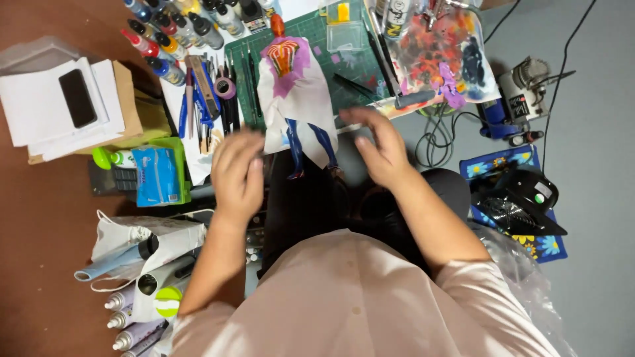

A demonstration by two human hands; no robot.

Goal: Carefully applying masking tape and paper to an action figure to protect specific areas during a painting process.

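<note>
A figure (pixel 296 99) wrapped in white paper, blue legs showing, is seen on a green cutting mat (pixel 344 73). The left hand (pixel 237 173) and right hand (pixel 378 147) are held open either side of its legs. Paint bottles (pixel 173 30) are lined up beyond.

1. The scene is evenly and fairly brightly lit, with soft light that seems to come from above; no lamp is in view.
2. Shadows are faint – only a soft dark patch between the person's arms, near the lap.
3. Both hands (pixel 238 173) are smeared by motion blur, the left one most, with its fingers hard to separate; the right hand (pixel 377 147) is a little clearer.
4. The paint bottles (pixel 173 28) at the far left show small highlights on their caps, and the clear plastic bag (pixel 529 277) at the near right carries a mild sheen.
5. The wide lens bends the edges – things at the corners lean outward and look softer than the centre.
</note>
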